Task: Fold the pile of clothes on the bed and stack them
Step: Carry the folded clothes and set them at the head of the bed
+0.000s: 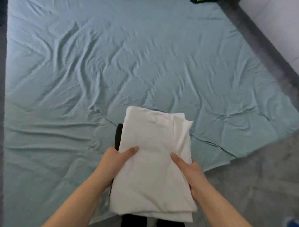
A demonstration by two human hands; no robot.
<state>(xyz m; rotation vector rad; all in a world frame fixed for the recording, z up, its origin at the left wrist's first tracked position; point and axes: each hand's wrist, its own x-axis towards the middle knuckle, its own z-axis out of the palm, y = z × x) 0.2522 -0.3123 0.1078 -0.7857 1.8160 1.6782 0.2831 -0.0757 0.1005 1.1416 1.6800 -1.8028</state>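
A folded white garment (153, 155) lies on top of a stack held above the near edge of the bed. A black garment (118, 136) shows under it at the left side. My left hand (116, 158) grips the stack's left edge, thumb on top of the white cloth. My right hand (187, 168) grips the right edge, thumb on top too. The fingers of both hands are hidden under the stack.
The bed is covered by a wrinkled light blue sheet (113, 72). A dark item with green (202, 1) sits at the far top edge. Grey floor (258, 186) lies to the right, with a dark bed border (258, 40) and white wall beyond.
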